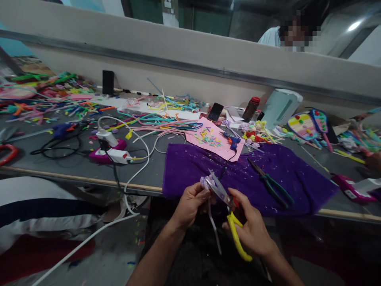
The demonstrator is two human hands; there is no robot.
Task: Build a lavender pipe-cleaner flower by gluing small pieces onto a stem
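My left hand (pixel 193 202) pinches a small lilac fuzzy piece (pixel 205 182), from which a thin pale strand (pixel 213 228) hangs down. In my right hand (pixel 248 222) are scissors with yellow and red handles (pixel 236 238); their blades are parted and reach up to the lilac piece. Both hands are in front of a purple cloth (pixel 190 167) spread over the table edge. Green-handled pliers (pixel 272 184) lie on the cloth at the right. Behind the cloth, a pink sheet (pixel 217 149) bears small coloured bits and a blue glue gun (pixel 232 140).
A power strip (pixel 110 153) with white cables lies left on the grey table (pixel 154 167). Colourful stems (pixel 44 107) are heaped at far left. Phones, a bottle (pixel 251 109) and a pale green container (pixel 281 107) stand behind. A person (pixel 270 37) is beyond the partition.
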